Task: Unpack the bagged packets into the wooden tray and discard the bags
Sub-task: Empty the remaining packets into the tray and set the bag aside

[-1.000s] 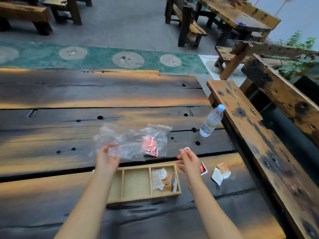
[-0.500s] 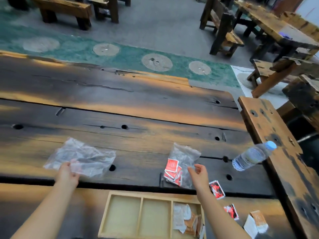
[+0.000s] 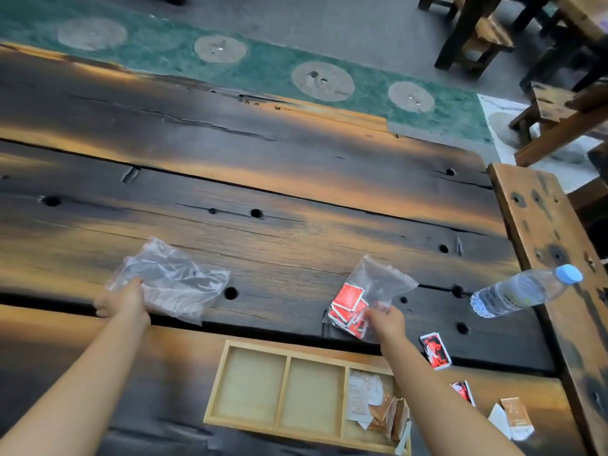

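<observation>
My left hand (image 3: 123,301) grips a crumpled empty clear bag (image 3: 174,283) lying on the dark table, far to the left. My right hand (image 3: 385,319) pinches the lower edge of a second clear bag (image 3: 378,281) that holds several red packets (image 3: 348,304). In front of me sits the wooden tray (image 3: 286,358) with three compartments; its right one holds white and brown packets (image 3: 375,406), the other two hold nothing.
Two loose red packets (image 3: 435,350) and a white and brown packet (image 3: 513,417) lie on the table right of the tray. A water bottle (image 3: 523,291) stands at the table's right edge beside a wooden bench (image 3: 552,245). More benches stand beyond.
My left hand has carried the empty bag away to the left and holds it against the table. My right hand has taken hold of the bag of red packets. The view has tilted down.
</observation>
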{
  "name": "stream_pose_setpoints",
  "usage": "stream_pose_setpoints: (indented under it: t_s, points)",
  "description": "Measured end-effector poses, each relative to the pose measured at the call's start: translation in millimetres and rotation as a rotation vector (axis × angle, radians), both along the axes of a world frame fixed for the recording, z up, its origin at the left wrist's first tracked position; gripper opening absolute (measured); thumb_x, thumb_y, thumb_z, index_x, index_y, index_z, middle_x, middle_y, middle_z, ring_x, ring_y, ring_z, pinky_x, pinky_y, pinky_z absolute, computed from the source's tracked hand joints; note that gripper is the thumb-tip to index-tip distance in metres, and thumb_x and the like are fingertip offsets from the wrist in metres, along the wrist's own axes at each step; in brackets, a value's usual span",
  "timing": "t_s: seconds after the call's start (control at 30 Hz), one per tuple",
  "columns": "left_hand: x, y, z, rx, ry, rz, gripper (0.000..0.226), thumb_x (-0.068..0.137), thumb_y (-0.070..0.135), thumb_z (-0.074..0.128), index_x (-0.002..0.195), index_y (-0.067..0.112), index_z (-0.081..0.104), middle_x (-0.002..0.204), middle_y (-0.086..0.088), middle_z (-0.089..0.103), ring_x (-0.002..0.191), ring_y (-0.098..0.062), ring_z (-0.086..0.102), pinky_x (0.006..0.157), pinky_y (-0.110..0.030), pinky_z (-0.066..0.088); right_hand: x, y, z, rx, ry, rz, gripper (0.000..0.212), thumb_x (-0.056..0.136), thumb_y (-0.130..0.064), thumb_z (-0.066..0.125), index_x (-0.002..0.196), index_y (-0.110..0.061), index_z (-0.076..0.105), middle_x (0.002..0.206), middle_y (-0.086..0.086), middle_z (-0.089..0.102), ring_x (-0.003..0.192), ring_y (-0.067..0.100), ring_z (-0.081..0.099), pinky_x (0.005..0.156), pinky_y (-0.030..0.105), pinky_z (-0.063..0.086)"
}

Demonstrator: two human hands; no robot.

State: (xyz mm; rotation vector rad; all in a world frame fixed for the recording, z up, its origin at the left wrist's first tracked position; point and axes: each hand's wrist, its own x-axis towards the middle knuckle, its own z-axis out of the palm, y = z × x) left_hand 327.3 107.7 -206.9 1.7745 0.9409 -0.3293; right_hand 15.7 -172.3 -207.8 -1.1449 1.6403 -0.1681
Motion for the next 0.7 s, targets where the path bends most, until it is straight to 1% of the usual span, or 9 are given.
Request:
stream_pose_setpoints:
  t_s: [0.07,0.1,0.17,0.23,0.33,0.47,0.57,0.63,0.7]
  points:
    - [-8,-6,8,0.189,-0.100,-0.158,0.064,0.079,0.025,0.065,0.135,0.008,0.038,0.145,-0.015,0.033,0.132,-0.033,0.034,0.109,-0.040,0.031,7,5,12,-0.031,-0.101,0.015,0.020,0.084,-0.001,0.055,0.102,-0.009,0.061,0.095,0.015,0.065,0.070,0.020,0.058,0.060,0.028,0.046]
    - [-12,-12,12,0.174,-0.171,-0.255,0.055,0.081,0.021,0.062,0.131,0.010,0.043,0.143,-0.014,0.037,0.131,-0.033,0.036,0.110,-0.041,0.031,11,9,21,-0.057,-0.159,0.028,0.017,0.087,-0.003,0.055,0.100,-0.012,0.060,0.099,0.014,0.066,0.071,0.018,0.059,0.060,0.028,0.046]
    - [-26,-29,23,0.061,-0.282,-0.526,0.037,0.086,0.012,0.058,0.122,0.009,0.054,0.133,-0.012,0.051,0.122,-0.031,0.048,0.104,-0.039,0.037,17,18,39,-0.119,-0.260,0.074,0.011,0.090,-0.002,0.054,0.096,-0.011,0.057,0.094,0.011,0.066,0.064,0.009,0.061,0.053,0.022,0.047]
    - [-49,-51,45,-0.087,-0.344,-0.819,0.023,0.088,0.006,0.056,0.110,0.006,0.060,0.111,-0.013,0.063,0.107,-0.029,0.057,0.088,-0.030,0.046,22,30,59,-0.191,-0.352,0.148,0.011,0.092,0.000,0.054,0.101,-0.006,0.055,0.085,0.006,0.064,0.052,0.000,0.063,0.043,0.014,0.046]
    - [-93,-86,91,-0.302,-0.328,-1.161,0.011,0.093,0.014,0.051,0.086,0.013,0.061,0.083,-0.002,0.065,0.080,-0.021,0.061,0.066,-0.022,0.045,25,51,80,-0.356,-0.420,0.290,0.010,0.091,-0.011,0.060,0.100,-0.012,0.057,0.090,0.004,0.065,0.063,0.004,0.065,0.046,0.015,0.048]
    - [-137,-115,143,-0.496,-0.218,-1.233,0.042,0.094,0.046,0.043,0.071,0.015,0.060,0.072,-0.001,0.067,0.065,-0.012,0.060,0.062,-0.023,0.045,11,77,96,-0.605,-0.394,0.446,0.009,0.083,-0.028,0.064,0.091,-0.030,0.058,0.076,0.009,0.060,0.067,0.026,0.055,0.058,0.042,0.051]
    - [-155,-117,166,-0.514,-0.172,-1.258,0.050,0.089,0.057,0.045,0.064,0.017,0.060,0.065,0.000,0.066,0.059,-0.010,0.058,0.058,-0.022,0.042,-8,92,104,-0.764,-0.294,0.520,0.017,0.082,-0.021,0.062,0.090,-0.035,0.056,0.078,0.002,0.060,0.070,0.018,0.053,0.060,0.037,0.044]
    - [-166,-112,173,-0.475,-0.153,-1.314,0.046,0.087,0.056,0.049,0.063,0.017,0.059,0.062,0.002,0.063,0.056,-0.010,0.054,0.055,-0.022,0.039,-22,104,113,-0.849,-0.230,0.514,0.041,0.078,-0.005,0.061,0.090,-0.044,0.053,0.079,-0.010,0.059,0.074,0.016,0.053,0.062,0.035,0.044]
    - [-176,-105,173,-0.422,-0.133,-1.370,0.042,0.087,0.052,0.052,0.063,0.017,0.057,0.059,0.003,0.060,0.052,-0.009,0.051,0.052,-0.022,0.037,-36,114,117,-0.950,-0.168,0.529,0.052,0.072,0.006,0.057,0.092,-0.042,0.056,0.078,-0.016,0.058,0.075,0.015,0.051,0.063,0.034,0.044]
